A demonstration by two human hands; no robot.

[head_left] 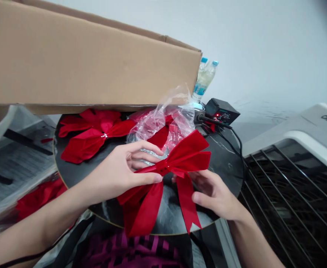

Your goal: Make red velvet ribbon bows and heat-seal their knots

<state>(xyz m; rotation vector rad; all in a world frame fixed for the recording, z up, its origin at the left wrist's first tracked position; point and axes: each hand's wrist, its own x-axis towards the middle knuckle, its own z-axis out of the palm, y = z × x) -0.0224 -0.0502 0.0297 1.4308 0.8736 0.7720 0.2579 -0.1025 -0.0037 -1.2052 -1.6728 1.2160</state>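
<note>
A red ribbon bow [189,152] with long tails is held up over the round dark marbled table [169,212]. My left hand [130,169] pinches its left side close to the center knot, thumb in front and fingers behind. Beside the right tail is my right hand [213,193], its thumb apart from the fingers; some fingertips are hidden behind the bow, and I cannot tell whether they touch it. Farther back lies a crumpled clear plastic bag [152,124] with red ribbon in it. Other red bows [96,136], one tied with a white twist, lie to the left.
A large cardboard box [96,59] stands along the back. Behind its right end are plastic bottles [205,80]. A black control box [221,111] with a lit red light and a cable sits at the back right. A white-framed appliance with a black grille [286,182] is at the right.
</note>
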